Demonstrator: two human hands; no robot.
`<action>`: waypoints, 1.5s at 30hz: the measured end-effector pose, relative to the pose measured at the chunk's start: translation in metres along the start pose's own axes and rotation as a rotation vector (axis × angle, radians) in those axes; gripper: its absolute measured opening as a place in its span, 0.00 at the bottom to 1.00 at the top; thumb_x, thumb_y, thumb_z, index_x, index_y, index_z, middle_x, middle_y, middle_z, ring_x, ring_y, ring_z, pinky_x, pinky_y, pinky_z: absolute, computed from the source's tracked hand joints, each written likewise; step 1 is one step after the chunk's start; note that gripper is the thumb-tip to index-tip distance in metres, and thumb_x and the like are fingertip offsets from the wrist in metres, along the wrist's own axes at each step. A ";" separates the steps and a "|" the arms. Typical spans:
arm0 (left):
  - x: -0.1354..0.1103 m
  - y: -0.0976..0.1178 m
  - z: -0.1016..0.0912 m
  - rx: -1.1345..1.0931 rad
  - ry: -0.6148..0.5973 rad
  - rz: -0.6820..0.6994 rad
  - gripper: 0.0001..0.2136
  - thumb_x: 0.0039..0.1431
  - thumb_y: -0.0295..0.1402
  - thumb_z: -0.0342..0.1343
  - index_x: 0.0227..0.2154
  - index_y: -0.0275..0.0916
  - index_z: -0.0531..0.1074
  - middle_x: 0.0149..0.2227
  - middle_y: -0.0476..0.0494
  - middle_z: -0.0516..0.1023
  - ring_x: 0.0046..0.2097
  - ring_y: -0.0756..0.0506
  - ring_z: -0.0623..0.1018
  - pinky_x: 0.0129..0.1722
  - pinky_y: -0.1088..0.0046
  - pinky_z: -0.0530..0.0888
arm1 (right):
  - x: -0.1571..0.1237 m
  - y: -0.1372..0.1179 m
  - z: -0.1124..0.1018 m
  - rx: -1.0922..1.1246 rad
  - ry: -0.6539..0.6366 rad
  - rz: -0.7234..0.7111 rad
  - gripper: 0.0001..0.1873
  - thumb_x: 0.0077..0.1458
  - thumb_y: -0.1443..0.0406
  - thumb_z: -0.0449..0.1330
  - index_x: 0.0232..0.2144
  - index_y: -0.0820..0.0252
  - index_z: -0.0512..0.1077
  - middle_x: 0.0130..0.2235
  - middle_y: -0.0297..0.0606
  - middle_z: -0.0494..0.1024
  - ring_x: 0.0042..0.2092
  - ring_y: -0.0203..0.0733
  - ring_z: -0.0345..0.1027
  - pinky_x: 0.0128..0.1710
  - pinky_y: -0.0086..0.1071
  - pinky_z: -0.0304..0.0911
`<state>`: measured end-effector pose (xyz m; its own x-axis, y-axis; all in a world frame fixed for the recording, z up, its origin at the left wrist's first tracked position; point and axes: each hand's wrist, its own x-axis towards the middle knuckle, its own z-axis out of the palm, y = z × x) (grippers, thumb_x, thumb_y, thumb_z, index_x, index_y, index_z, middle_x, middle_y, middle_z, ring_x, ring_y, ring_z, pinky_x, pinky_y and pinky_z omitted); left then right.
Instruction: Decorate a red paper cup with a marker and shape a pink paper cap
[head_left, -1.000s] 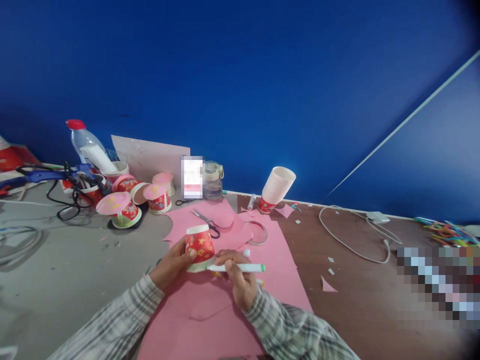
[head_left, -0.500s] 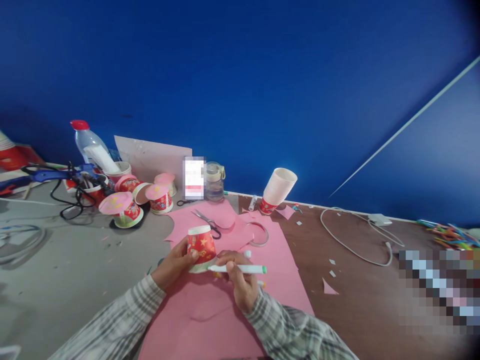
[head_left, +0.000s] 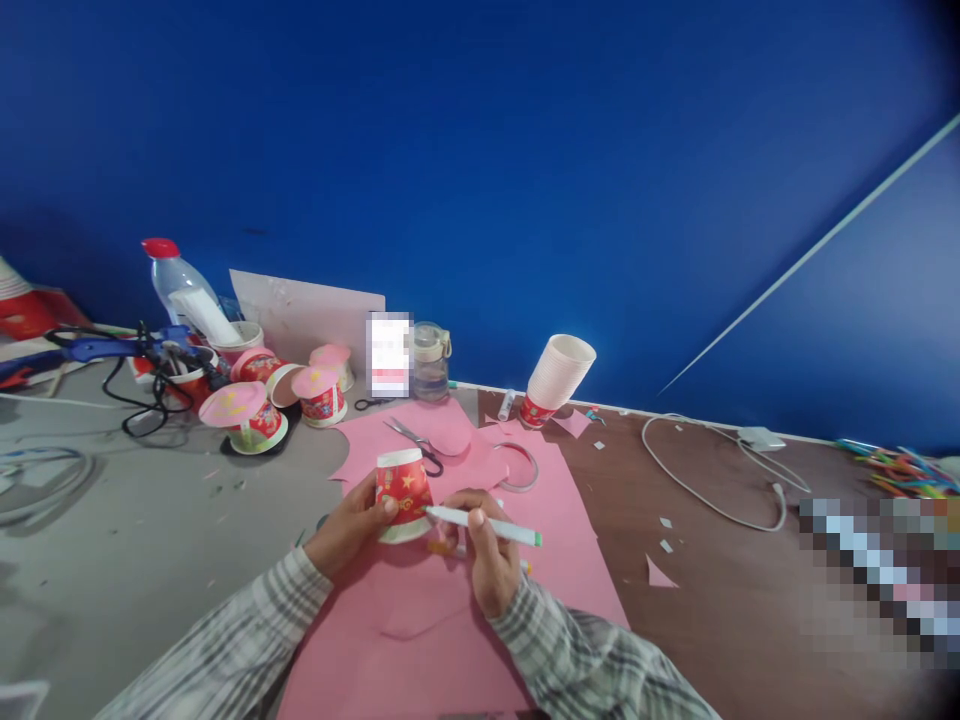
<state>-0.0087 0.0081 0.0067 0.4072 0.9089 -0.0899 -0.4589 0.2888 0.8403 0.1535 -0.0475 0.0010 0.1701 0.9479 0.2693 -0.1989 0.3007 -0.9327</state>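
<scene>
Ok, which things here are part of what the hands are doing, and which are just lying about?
In use: left hand, gripping the upturned red paper cup; right hand, holding the green-ended marker with its tip at the cup; pink paper sheet underneath.
Lying about: scissors, stack of paper cups, pink-topped cups, water bottle, glue gun, white cable.

Cup [head_left: 401,485] rim partly behind fingers [head_left: 385,508]; patch [head_left: 877,570] pixelated.

Paper cup [head_left: 403,493], red printed, slightly glossy; marker [head_left: 484,526] smooth white plastic with green end. Pink paper sheet [head_left: 450,640] matt and flat, scissors [head_left: 411,441] shiny metal blades, black handles. Table [head_left: 750,600] matt brown wood-look, sleeves [head_left: 592,660] soft checked cloth.
</scene>
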 end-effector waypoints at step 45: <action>-0.003 0.003 -0.001 -0.162 -0.035 -0.030 0.18 0.44 0.27 0.58 0.42 0.35 0.70 0.29 0.35 0.80 0.30 0.34 0.76 0.27 0.61 0.72 | 0.001 -0.003 0.000 -0.018 -0.129 -0.009 0.08 0.48 0.64 0.56 0.27 0.59 0.74 0.22 0.35 0.73 0.19 0.40 0.64 0.19 0.31 0.61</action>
<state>-0.0114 0.0067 0.0089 0.4483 0.8891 -0.0927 -0.5661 0.3626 0.7403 0.1541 -0.0476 0.0035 0.0459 0.9511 0.3054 -0.1799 0.3086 -0.9340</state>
